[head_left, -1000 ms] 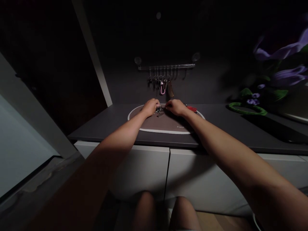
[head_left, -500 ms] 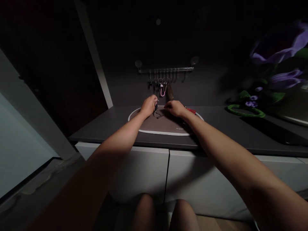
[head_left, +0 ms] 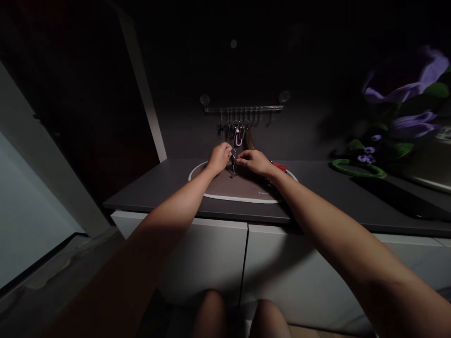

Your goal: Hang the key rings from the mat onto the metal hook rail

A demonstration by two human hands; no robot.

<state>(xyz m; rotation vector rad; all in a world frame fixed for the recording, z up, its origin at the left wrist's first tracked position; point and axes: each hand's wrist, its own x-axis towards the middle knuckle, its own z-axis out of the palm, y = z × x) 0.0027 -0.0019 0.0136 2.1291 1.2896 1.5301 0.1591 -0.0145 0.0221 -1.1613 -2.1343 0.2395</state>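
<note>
Pinched in my left hand (head_left: 219,157) is a metal key ring, and a small bunch of keys (head_left: 233,164) hangs from it over the brown mat (head_left: 239,190). My right hand (head_left: 257,162) is closed, its fingertips at the side of these keys and seemingly gripping them; the exact contact is too small to see. A red object (head_left: 280,167) lies on the mat behind my right wrist, partly hidden.
On the dark wall, a clear rail (head_left: 244,109) with hooks carries several key bunches, a pink hook-shaped piece (head_left: 239,138) and a brown hanging item (head_left: 250,137). A green ring (head_left: 359,169) and purple flowers (head_left: 416,124) stand right on the dark counter (head_left: 148,185).
My right hand has moved left to the keys, closing the gap between the hands. The keys now hang straighter below the ring. The view has tilted slightly.
</note>
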